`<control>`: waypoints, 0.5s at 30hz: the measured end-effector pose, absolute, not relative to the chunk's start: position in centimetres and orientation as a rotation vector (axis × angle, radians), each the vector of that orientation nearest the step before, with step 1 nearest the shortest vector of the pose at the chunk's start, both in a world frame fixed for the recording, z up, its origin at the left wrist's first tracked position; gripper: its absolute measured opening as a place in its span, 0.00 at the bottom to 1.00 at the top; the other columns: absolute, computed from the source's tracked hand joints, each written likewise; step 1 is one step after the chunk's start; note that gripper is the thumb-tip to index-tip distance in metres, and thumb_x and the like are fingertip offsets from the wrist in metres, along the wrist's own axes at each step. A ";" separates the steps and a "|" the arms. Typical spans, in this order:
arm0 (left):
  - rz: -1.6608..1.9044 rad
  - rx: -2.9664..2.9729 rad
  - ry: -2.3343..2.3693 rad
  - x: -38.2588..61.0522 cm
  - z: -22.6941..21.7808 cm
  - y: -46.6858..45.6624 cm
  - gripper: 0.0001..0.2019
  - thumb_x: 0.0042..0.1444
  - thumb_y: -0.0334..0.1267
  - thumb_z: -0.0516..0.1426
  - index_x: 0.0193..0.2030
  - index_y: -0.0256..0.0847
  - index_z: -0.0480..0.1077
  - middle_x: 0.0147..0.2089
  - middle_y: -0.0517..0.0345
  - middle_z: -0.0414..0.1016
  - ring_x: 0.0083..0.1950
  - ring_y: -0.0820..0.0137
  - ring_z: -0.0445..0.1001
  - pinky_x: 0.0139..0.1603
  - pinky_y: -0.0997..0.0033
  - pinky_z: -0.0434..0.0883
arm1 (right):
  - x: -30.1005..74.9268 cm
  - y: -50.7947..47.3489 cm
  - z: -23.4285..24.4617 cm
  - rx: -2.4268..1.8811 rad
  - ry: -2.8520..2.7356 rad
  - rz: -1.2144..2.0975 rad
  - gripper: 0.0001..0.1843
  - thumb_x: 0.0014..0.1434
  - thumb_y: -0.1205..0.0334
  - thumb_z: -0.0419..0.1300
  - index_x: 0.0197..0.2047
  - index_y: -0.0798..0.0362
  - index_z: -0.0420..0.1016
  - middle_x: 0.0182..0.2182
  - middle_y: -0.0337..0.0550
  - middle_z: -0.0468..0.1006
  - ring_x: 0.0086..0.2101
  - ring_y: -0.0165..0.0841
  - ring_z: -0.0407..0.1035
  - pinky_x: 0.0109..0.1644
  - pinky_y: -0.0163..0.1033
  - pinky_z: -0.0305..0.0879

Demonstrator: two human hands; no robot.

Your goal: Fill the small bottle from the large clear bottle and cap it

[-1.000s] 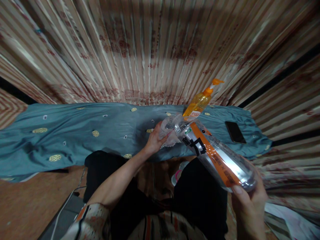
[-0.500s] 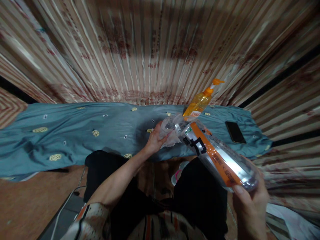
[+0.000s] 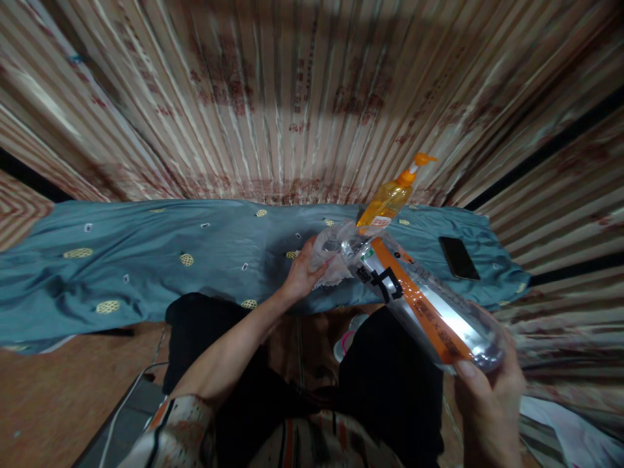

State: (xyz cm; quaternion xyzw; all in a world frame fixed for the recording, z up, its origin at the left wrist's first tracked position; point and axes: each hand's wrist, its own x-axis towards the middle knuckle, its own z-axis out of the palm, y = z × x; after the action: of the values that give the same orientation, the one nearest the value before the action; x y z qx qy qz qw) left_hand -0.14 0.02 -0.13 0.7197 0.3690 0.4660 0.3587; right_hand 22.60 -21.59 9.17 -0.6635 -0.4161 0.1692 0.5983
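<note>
In my right hand [image 3: 497,383] lies the base of a large clear plastic bottle [image 3: 419,299] with an orange and silver label and black lettering. The bottle is tilted, its neck pointing up and left toward my left hand [image 3: 302,272]. That hand is closed around a crumpled, whitish, see-through piece [image 3: 336,270] that looks like tissue or thin plastic, held against the bottle's neck. Whether a cap sits on the neck is hidden. Just behind the neck stands an orange pump bottle [image 3: 387,201] with amber liquid, partly covered by the clear bottle.
A narrow bench or table under a teal cloth [image 3: 146,260] with pineapple prints runs across the view. On its right part rests a black phone [image 3: 459,258]. Striped curtains [image 3: 292,97] hang behind and at the sides. A white cable [image 3: 121,403] runs at lower left.
</note>
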 end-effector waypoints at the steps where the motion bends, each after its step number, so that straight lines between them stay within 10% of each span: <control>1: 1.205 1.855 0.951 -0.1 -0.2 0.0 0.33 0.58 0.48 0.61 0.67 0.44 0.56 0.62 0.48 0.71 0.61 0.59 0.72 0.63 0.52 0.69 | 22.6 -21.6 9.2 -1.541 -0.968 0.396 0.43 0.47 0.46 0.68 0.64 0.53 0.65 0.57 0.51 0.71 0.56 0.50 0.65 0.64 0.57 0.53; 15: 1.211 1.869 0.930 -0.1 0.3 -0.1 0.31 0.58 0.44 0.61 0.66 0.44 0.57 0.61 0.49 0.71 0.61 0.61 0.72 0.64 0.54 0.69 | 22.3 -21.5 9.7 -1.539 -0.963 0.398 0.43 0.46 0.46 0.69 0.64 0.51 0.67 0.55 0.50 0.72 0.55 0.50 0.65 0.63 0.56 0.54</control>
State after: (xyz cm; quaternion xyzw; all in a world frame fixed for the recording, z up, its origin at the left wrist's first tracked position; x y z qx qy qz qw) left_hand -0.06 -0.07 0.34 0.7238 0.3600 0.4688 0.3560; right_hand 22.33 -21.46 9.72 -0.6634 -0.4153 0.1716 0.5983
